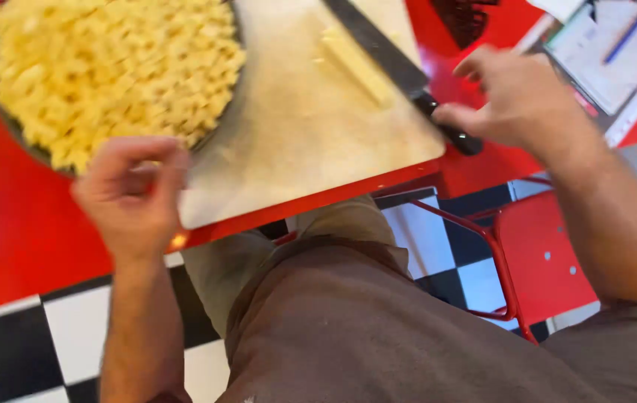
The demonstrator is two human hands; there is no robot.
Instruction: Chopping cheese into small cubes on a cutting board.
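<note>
R hand (516, 97) sits at the right edge of the cutting board (296, 134), fingers loosely spread, thumb and fingertips on the black handle of a big knife (408, 71). Grip looks light, not a full clasp; can't tell if it's really closed round the handle. The blade runs diagonally up-left across the board's far right corner, just beside a pale yellow strip (356, 67), probably laid flat there for dicing. L hand (136, 194) hovers at the board's near left corner, fingers curled in narrow, w/ nothing clearly pinched; blur hides detail. Just beyond it, a bowl (218, 127) heaped w/ small yellow cubes (110, 67) overlaps the board's left side, near enough for cut pieces. All of it rests on a red table (5, 239), close to its near edge.
</note>
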